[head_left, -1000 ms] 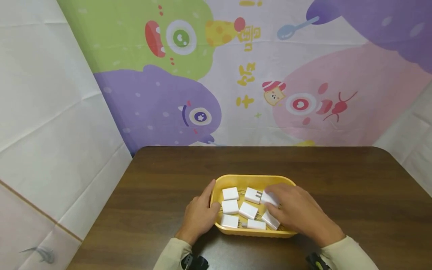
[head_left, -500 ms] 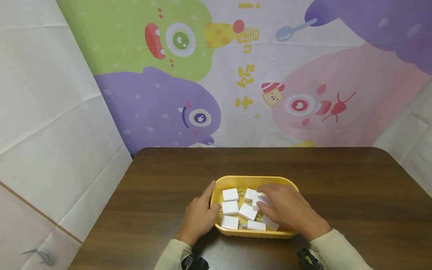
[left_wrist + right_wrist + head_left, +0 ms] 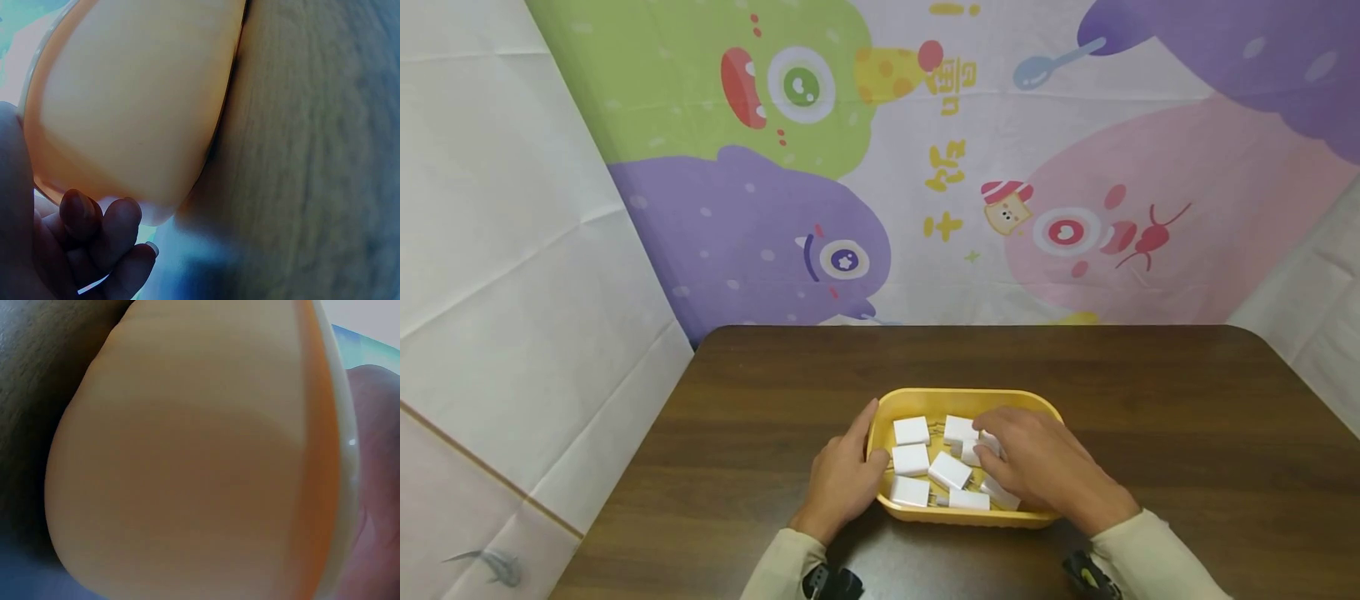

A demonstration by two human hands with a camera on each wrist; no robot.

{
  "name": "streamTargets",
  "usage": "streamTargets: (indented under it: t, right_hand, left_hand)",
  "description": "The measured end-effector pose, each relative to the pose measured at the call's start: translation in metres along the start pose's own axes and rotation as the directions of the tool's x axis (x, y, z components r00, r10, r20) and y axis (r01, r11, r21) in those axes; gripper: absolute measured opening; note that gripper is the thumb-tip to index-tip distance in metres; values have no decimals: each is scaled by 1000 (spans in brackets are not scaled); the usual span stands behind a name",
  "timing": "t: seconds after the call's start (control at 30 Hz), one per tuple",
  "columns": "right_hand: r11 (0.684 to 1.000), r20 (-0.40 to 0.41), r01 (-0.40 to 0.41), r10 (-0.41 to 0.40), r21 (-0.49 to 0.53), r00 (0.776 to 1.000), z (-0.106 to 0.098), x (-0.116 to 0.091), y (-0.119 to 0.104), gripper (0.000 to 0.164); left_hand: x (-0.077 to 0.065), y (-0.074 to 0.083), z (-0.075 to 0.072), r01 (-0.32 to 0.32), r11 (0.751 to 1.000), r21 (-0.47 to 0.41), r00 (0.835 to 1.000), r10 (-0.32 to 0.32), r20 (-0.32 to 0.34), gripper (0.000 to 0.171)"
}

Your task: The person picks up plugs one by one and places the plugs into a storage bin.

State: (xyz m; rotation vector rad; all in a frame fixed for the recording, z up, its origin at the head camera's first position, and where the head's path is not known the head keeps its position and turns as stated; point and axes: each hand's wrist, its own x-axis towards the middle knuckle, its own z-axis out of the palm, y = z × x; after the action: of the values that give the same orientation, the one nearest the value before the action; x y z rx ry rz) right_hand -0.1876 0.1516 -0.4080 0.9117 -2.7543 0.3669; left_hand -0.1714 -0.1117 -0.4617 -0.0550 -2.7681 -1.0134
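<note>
A yellow plastic basket (image 3: 966, 518) holds several white charger plugs, some with metal prongs showing. My left hand (image 3: 844, 483) grips the basket's left end, thumb over the rim and fingers along the outside; the left wrist view shows those fingers (image 3: 122, 222) curled by the basket wall. Reaching over the right rim, my right hand (image 3: 1041, 458) pinches a white charger plug (image 3: 970, 452) between thumb and fingers, low in the basket. That plug lies close to another charger plug (image 3: 959, 429) behind it. The right hand partly covers a plug (image 3: 1002, 495) near the front right.
The basket stands on a dark brown wooden table (image 3: 760, 400). Behind the table hangs a cloth (image 3: 925, 275) printed with cartoon monsters. White sheeting (image 3: 542, 208) covers the left side. In the right wrist view, the basket wall (image 3: 187, 456) fills most of the picture.
My right hand has moved left with the charger plug, from the basket's right side towards its middle. Over the last half second it has barely moved. The left hand stays on the rim.
</note>
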Motion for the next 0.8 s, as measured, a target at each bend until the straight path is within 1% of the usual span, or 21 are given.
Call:
streamTargets:
  t: [0.1, 0.3, 0.43, 0.63, 0.7, 0.8]
  right_hand:
    - [1000, 15, -17, 17, -6, 1000, 0, -1, 0, 26]
    - [999, -61, -34, 31, -42, 998, 1, -6, 6, 26]
    - [998, -76, -47, 44, -41, 996, -1, -9, 10, 26]
    - [992, -50, -122, 121, -22, 991, -9, -13, 15, 29]
    - [990, -64, -143, 142, -9, 988, -13, -16, 18, 29]
    - [987, -114, -162, 162, 4, 980, -19, -23, 23, 27]
  left_hand:
    - [0, 0, 0, 5, 1000, -2, 1000, -5, 5, 64]
    - [0, 0, 0, 11, 1000, -4, 1000, -11, 4, 65]
    - [0, 1, 0, 7, 1000, -6, 1000, -7, -6, 64]
    - [-1, 0, -2, 7, 1000, -10, 1000, -7, -10, 64]
    - [0, 0, -2, 7, 1000, -10, 1000, -7, -7, 64]
    - [0, 1, 0, 9, 1000, -9, 1000, -9, 4, 64]
